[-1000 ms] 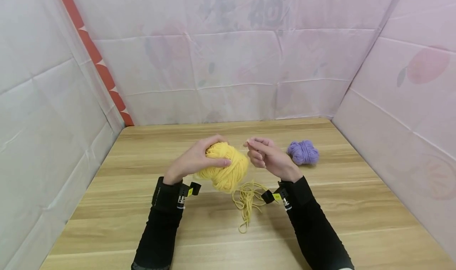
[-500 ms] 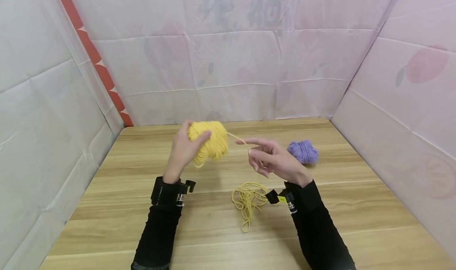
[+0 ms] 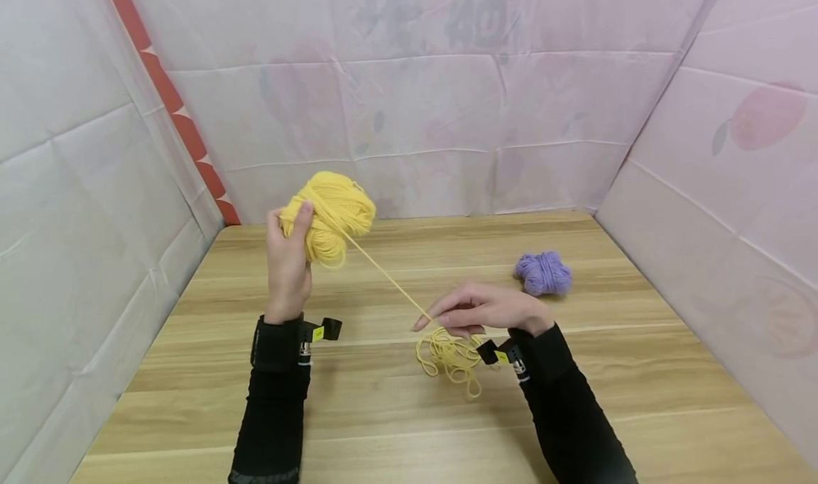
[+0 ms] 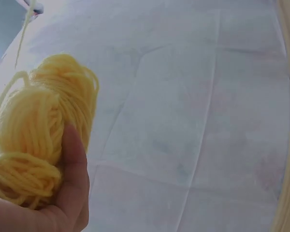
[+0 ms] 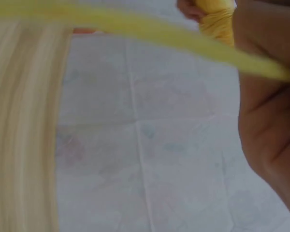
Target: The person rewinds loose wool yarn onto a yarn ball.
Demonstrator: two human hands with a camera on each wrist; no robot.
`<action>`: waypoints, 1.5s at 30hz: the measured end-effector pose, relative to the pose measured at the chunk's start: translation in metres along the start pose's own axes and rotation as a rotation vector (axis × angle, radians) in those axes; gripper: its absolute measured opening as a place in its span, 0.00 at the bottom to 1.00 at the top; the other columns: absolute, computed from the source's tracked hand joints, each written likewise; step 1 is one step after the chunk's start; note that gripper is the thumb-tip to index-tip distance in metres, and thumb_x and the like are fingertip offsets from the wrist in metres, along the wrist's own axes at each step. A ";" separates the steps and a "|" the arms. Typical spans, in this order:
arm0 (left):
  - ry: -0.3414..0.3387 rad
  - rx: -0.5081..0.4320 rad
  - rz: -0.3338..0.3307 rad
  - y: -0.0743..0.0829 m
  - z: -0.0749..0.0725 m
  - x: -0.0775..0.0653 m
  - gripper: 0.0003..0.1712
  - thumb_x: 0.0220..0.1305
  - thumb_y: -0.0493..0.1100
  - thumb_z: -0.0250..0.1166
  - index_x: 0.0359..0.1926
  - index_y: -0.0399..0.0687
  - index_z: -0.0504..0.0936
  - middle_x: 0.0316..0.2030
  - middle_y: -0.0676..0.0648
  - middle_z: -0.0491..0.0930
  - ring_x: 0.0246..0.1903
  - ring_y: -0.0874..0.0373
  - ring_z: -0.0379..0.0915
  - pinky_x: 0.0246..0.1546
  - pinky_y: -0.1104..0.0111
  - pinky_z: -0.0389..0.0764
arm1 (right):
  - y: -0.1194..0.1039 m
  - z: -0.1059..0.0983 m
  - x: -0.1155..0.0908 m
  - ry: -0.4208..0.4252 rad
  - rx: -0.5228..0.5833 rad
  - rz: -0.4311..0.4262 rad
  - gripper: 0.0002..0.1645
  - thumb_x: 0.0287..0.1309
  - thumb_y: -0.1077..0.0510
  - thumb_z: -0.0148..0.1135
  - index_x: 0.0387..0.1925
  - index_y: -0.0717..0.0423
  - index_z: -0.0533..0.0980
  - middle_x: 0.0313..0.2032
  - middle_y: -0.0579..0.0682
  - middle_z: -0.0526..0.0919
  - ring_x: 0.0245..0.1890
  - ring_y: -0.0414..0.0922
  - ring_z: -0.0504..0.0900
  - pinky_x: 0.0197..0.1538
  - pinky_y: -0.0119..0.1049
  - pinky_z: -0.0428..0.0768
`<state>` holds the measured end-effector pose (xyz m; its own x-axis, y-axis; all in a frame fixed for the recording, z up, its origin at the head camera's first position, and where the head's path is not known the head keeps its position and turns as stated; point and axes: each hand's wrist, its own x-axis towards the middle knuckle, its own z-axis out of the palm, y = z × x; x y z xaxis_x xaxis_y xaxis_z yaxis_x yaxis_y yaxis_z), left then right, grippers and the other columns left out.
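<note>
A skein of yellow yarn (image 3: 339,211) is held up at the left by my left hand (image 3: 289,264), thumb on the near side. In the left wrist view, the fingers wrap round the yellow skein (image 4: 43,121). From it a taut strand (image 3: 386,275) slopes down to my right hand (image 3: 482,308), which pinches it between thumb and fingers. Below that hand lies a loose tangle of yellow yarn (image 3: 450,356) on the table, partly hidden by the hand. In the right wrist view the strand (image 5: 150,33) crosses close to the lens, blurred.
A purple yarn skein (image 3: 543,272) lies on the wooden table (image 3: 383,420) at the right, beyond my right hand. Pale printed sheets (image 3: 415,115) stand as walls at the back and both sides.
My left hand has moved left and up with the yellow skein, and the strand has lengthened. My right hand has come down over the tangle, which has shifted shape. The purple skein stays put.
</note>
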<state>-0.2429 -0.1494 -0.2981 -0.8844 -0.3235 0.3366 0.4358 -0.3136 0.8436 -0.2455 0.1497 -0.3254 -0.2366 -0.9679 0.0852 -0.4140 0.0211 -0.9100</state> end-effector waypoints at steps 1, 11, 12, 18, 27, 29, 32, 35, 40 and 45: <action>-0.002 -0.032 -0.004 0.001 0.000 0.000 0.17 0.66 0.48 0.62 0.44 0.46 0.63 0.45 0.44 0.72 0.39 0.59 0.77 0.35 0.74 0.83 | 0.004 -0.001 0.001 -0.011 -0.002 0.018 0.19 0.72 0.65 0.44 0.57 0.59 0.76 0.15 0.58 0.65 0.13 0.41 0.62 0.15 0.31 0.66; -0.089 -0.155 -0.039 0.011 0.001 -0.001 0.15 0.67 0.47 0.61 0.44 0.46 0.64 0.44 0.44 0.73 0.38 0.59 0.78 0.35 0.73 0.83 | 0.044 -0.013 0.002 -0.034 0.033 0.126 0.18 0.73 0.62 0.44 0.55 0.61 0.76 0.16 0.61 0.64 0.14 0.36 0.62 0.17 0.26 0.65; -0.100 -0.161 -0.043 0.012 0.002 -0.001 0.14 0.67 0.46 0.61 0.44 0.46 0.64 0.44 0.45 0.73 0.38 0.59 0.78 0.34 0.73 0.83 | 0.047 -0.014 0.001 -0.028 0.033 0.132 0.18 0.73 0.63 0.44 0.55 0.62 0.76 0.16 0.62 0.65 0.15 0.39 0.64 0.18 0.27 0.68; -0.179 -0.132 -0.084 0.013 0.012 -0.004 0.14 0.68 0.45 0.60 0.45 0.48 0.64 0.44 0.45 0.73 0.39 0.59 0.78 0.36 0.72 0.84 | 0.058 -0.017 -0.002 0.110 -0.026 0.290 0.21 0.72 0.58 0.46 0.60 0.63 0.71 0.43 0.65 0.83 0.47 0.59 0.81 0.59 0.50 0.77; -0.307 0.106 -0.089 0.000 0.042 -0.019 0.20 0.65 0.42 0.63 0.50 0.47 0.62 0.41 0.45 0.77 0.34 0.58 0.80 0.34 0.68 0.85 | 0.025 0.004 0.024 0.459 0.085 0.231 0.31 0.72 0.46 0.46 0.72 0.46 0.58 0.71 0.47 0.63 0.73 0.49 0.59 0.73 0.56 0.56; -0.324 0.127 -0.086 -0.004 0.046 -0.021 0.21 0.64 0.42 0.63 0.51 0.47 0.62 0.40 0.45 0.77 0.34 0.58 0.80 0.34 0.68 0.85 | 0.018 0.010 0.030 0.462 0.158 0.184 0.32 0.72 0.47 0.47 0.72 0.50 0.57 0.69 0.51 0.66 0.71 0.49 0.62 0.74 0.55 0.57; -0.333 0.132 -0.092 -0.006 0.048 -0.023 0.21 0.64 0.43 0.64 0.50 0.46 0.62 0.41 0.45 0.77 0.35 0.58 0.80 0.34 0.69 0.84 | 0.017 0.014 0.034 0.433 0.268 0.094 0.24 0.72 0.51 0.48 0.63 0.57 0.67 0.51 0.52 0.81 0.57 0.47 0.78 0.69 0.52 0.68; -0.362 0.125 -0.108 -0.006 0.047 -0.024 0.21 0.64 0.43 0.63 0.51 0.46 0.62 0.41 0.44 0.76 0.36 0.57 0.80 0.34 0.68 0.84 | 0.027 0.011 0.033 0.379 0.408 -0.014 0.12 0.73 0.56 0.46 0.43 0.57 0.74 0.25 0.47 0.76 0.31 0.43 0.78 0.56 0.44 0.79; -0.488 0.132 -0.189 -0.005 0.043 -0.026 0.21 0.64 0.42 0.62 0.53 0.47 0.63 0.42 0.44 0.76 0.36 0.57 0.80 0.35 0.68 0.85 | 0.041 0.003 0.025 0.384 0.566 -0.072 0.12 0.72 0.59 0.46 0.30 0.51 0.70 0.16 0.42 0.60 0.19 0.40 0.60 0.37 0.32 0.74; -0.663 0.222 -0.278 -0.005 0.040 -0.028 0.24 0.62 0.41 0.65 0.56 0.49 0.65 0.42 0.44 0.75 0.35 0.56 0.79 0.34 0.67 0.84 | 0.044 -0.003 0.017 0.456 0.651 -0.065 0.12 0.71 0.57 0.49 0.28 0.49 0.72 0.17 0.40 0.63 0.18 0.35 0.63 0.31 0.28 0.67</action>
<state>-0.2274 -0.1029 -0.2951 -0.9029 0.3685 0.2214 0.2000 -0.0957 0.9751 -0.2700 0.1350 -0.3632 -0.6239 -0.7615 0.1754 0.1240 -0.3181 -0.9399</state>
